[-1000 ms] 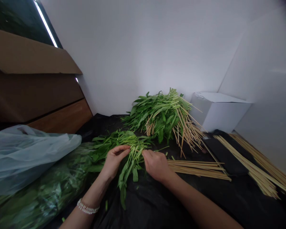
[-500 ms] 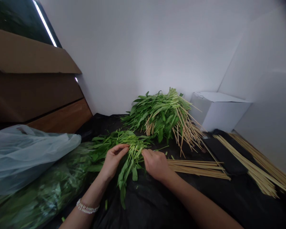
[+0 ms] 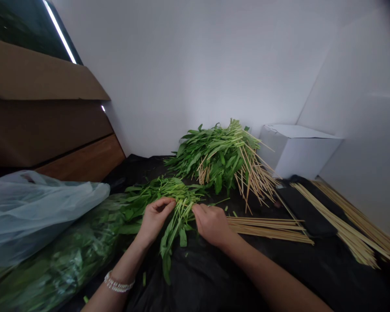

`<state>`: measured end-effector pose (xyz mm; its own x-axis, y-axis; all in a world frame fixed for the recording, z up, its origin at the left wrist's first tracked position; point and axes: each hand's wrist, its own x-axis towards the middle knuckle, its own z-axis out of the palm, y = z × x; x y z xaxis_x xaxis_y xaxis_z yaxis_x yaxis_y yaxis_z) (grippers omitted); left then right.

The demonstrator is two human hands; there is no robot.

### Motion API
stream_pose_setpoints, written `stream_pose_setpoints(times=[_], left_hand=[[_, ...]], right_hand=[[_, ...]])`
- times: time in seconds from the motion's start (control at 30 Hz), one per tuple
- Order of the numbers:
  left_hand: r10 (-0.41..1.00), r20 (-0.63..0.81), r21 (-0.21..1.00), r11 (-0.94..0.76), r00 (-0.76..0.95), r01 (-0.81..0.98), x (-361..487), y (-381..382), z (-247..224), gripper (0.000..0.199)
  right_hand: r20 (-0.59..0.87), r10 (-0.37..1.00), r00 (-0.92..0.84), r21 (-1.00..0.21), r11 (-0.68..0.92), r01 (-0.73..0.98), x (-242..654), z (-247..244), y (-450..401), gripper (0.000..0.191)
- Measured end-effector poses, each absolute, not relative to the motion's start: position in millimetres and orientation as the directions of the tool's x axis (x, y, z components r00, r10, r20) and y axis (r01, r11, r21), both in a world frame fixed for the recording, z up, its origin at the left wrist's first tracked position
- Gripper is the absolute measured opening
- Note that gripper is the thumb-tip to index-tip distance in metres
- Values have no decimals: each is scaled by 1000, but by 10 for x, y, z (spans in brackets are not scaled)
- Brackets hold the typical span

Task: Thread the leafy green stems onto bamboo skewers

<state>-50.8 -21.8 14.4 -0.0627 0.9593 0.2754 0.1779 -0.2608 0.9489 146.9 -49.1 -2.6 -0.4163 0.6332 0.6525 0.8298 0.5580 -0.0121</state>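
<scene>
My left hand [image 3: 156,219] is closed in a pinch at the left side of a bunch of leafy green stems [image 3: 181,216]. Facing it, my right hand [image 3: 212,223] is closed at the bunch's right side, thumb and fingers pressed on a thin bamboo skewer that is mostly hidden by the hand and stems. Long leaves hang from the bunch toward me. More loose greens [image 3: 139,199] lie just beyond my left hand. To the right of my right hand rests a row of bamboo skewers [image 3: 269,229].
A heap of greens threaded on skewers [image 3: 221,151] stands at the back by a white box [image 3: 307,149]. More sticks [image 3: 341,225] lie at right beside a black flat object [image 3: 307,212]. At left are a bag of greens [image 3: 61,255] and a cardboard box [image 3: 45,125]. Black sheeting [image 3: 201,277] covers the surface.
My right hand has shifted very slightly left, toward the stems. My left hand and the bunch look nearly unchanged.
</scene>
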Motion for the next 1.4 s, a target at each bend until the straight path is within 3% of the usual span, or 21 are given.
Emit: stream_pose_setpoints(times=[0.43,0.63,0.8,1.0,1.17,1.27,1.4], left_hand=[[949,313,923,-297,-27,243,-468,-233,156,20],[954,295,925,-300,59,234,-444,-271,191,36],[922,368,866,-388,121,317,-447,-290,226,26],[960,253,963,-239,-119,124,-715,-256,452,37],[926,265,964,-263,-270,43,-908,-223,704,39],[921,298,952,-304,-250,15,-857,-241,763,48],[989,104,985,-117,-109,-126,-716,-254,662,72]], right_hand=[[601,676,-428,-17,545,838,1470,-52,-480,12],[665,624,-411,0,550,835,1460,-53,-466,14],[686,581,-438,21,586,810,1457,-46,-461,14],[712,583,-390,42,520,853,1594,78,-396,16],[743,584,-326,7,480,877,1697,163,-352,20],[765,593,-253,-85,482,872,1721,146,-333,25],[800,583,-146,-218,508,833,1749,108,-300,30]])
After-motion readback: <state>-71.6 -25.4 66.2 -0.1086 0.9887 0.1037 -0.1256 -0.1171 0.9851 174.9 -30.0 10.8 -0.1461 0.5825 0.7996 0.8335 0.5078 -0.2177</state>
